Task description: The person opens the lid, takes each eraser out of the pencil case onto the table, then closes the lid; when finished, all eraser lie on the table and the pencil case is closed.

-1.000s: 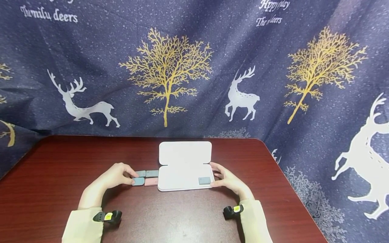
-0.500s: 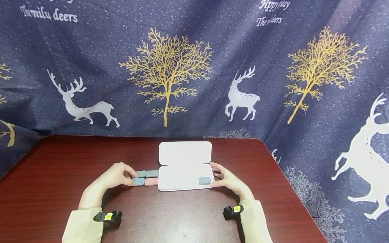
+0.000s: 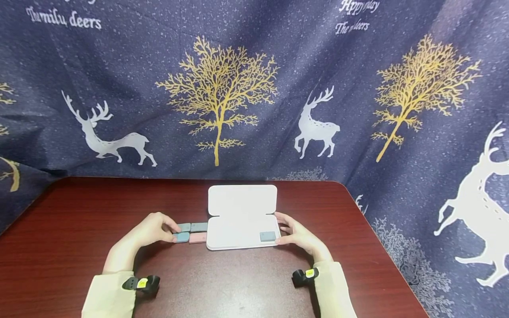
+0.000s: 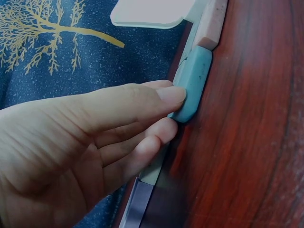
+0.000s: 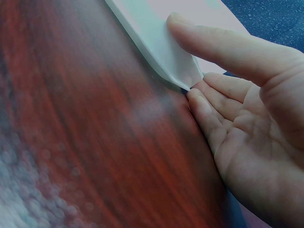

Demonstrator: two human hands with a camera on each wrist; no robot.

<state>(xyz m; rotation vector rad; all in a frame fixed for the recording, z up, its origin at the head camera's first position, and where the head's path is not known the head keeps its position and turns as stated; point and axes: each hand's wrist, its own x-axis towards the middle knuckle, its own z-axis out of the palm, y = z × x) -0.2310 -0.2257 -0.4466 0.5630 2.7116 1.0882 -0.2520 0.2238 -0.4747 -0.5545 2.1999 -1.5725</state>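
An open white pencil case lies on the table, its lid folded back; a grey-blue eraser sits inside at the right front. Left of the case, small erasers stand in two rows: a pink one and a blue one in front, two grey-green ones behind. My left hand pinches at the left end, its thumb on the blue eraser; the other fingertips are partly hidden. My right hand grips the case's right end, thumb over the rim, fingers along the outer side.
The dark red wooden table stretches in front of the case and to both sides. A blue cloth with deer and trees hangs behind it. Each wrist wears a black band with a camera.
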